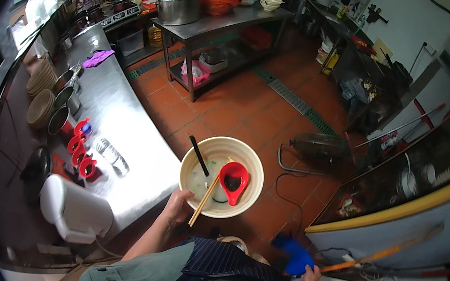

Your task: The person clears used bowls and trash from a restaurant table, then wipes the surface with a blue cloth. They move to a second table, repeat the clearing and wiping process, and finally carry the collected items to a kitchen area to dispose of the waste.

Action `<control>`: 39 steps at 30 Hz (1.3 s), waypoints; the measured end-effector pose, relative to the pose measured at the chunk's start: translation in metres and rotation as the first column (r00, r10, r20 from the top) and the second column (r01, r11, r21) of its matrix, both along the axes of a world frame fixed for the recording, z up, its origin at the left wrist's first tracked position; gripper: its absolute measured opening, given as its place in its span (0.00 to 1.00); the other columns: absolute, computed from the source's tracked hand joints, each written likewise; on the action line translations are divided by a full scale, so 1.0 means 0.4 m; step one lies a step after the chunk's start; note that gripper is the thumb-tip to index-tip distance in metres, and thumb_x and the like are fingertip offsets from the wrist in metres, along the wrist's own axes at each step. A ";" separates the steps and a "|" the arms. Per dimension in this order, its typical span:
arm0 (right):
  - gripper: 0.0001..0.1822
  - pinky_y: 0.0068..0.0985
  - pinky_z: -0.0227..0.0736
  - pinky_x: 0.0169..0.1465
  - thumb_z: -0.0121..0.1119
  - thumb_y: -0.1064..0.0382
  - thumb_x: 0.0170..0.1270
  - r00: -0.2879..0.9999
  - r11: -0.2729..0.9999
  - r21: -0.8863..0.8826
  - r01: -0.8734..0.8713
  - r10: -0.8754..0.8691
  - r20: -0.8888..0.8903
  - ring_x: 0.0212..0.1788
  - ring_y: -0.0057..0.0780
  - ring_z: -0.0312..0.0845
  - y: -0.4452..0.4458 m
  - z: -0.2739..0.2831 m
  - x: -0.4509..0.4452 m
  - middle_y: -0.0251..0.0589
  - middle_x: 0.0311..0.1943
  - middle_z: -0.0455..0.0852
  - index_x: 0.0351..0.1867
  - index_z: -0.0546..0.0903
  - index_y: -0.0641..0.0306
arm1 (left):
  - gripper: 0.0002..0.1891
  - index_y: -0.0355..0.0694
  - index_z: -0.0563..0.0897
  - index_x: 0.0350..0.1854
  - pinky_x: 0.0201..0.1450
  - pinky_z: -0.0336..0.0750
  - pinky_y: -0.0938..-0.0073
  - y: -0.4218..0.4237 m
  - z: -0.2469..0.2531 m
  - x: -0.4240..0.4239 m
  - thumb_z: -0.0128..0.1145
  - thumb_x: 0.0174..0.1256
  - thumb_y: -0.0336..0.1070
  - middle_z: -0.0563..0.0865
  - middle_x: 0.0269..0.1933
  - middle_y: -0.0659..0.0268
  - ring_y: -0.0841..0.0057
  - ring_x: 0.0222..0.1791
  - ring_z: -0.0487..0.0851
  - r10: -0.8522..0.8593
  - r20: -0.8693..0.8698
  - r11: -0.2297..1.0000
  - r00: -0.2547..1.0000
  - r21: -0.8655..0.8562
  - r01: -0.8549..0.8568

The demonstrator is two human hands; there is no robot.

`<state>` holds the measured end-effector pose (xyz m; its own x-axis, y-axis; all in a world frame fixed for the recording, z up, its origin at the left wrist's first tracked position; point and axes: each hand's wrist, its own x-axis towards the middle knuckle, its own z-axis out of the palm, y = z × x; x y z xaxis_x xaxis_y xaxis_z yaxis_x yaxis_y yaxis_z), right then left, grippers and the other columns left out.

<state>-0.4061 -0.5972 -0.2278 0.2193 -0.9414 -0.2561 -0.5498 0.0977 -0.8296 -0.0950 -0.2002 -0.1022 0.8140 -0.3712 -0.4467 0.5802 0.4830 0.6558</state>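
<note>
My left hand [178, 206] grips the left rim of a large cream bowl [254, 193], held out over the floor. Cloudy broth [200, 183] with green bits lies inside it. A red sauce dish [234, 197] with dark liquid sits in the bowl. Wooden chopsticks [204, 201] lean over the near rim, and a black-handled utensil [199, 155] rests against the far left side. Low at my right side, my right hand [309, 275] has its fingers on a blue item [297, 258], partly blurred, likely a cloth.
On my left runs a steel counter [123, 111] with a plastic bottle [112, 156], red cups [87, 168], stacked bowls [40, 107] and a white appliance [75, 209]. A floor fan [316, 148], its cord and a yellow-edged cabinet [400, 203] stand right. Ahead is a steel table [239, 19].
</note>
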 end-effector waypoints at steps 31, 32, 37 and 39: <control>0.12 0.18 0.68 0.22 0.60 0.66 0.54 0.900 0.915 -0.073 -0.397 0.404 0.164 0.26 0.20 0.73 -0.889 0.129 2.298 0.35 0.31 0.80 0.38 0.80 0.70 | 0.22 0.28 0.68 0.52 0.46 0.78 0.56 -0.728 -0.062 1.795 0.47 0.53 0.30 0.78 0.47 0.51 0.60 0.44 0.80 0.319 -0.046 0.947 0.947 0.057 -0.316; 0.12 0.18 0.68 0.21 0.60 0.66 0.54 0.908 0.922 -0.075 -0.381 0.388 0.158 0.25 0.20 0.73 -0.911 0.136 2.349 0.36 0.31 0.80 0.38 0.80 0.70 | 0.21 0.29 0.69 0.52 0.45 0.79 0.57 -0.745 -0.067 1.874 0.47 0.54 0.30 0.79 0.46 0.52 0.61 0.44 0.81 0.320 -0.060 0.946 0.945 0.075 -0.316; 0.13 0.20 0.69 0.20 0.60 0.67 0.53 0.899 0.911 -0.016 -0.412 0.410 0.156 0.24 0.22 0.73 -1.034 0.049 2.604 0.39 0.31 0.80 0.38 0.80 0.72 | 0.21 0.31 0.67 0.53 0.43 0.80 0.58 -0.851 -0.051 2.225 0.46 0.54 0.29 0.78 0.47 0.54 0.63 0.44 0.81 0.347 0.044 0.934 0.937 0.070 -0.349; 0.14 0.20 0.69 0.19 0.61 0.67 0.51 0.875 0.886 -0.020 -0.462 0.460 0.152 0.23 0.23 0.73 -1.078 -0.001 2.732 0.39 0.30 0.80 0.39 0.79 0.73 | 0.23 0.33 0.65 0.55 0.41 0.81 0.56 -0.896 -0.066 2.345 0.45 0.54 0.29 0.78 0.48 0.54 0.61 0.44 0.81 0.395 0.056 0.916 0.917 0.051 -0.398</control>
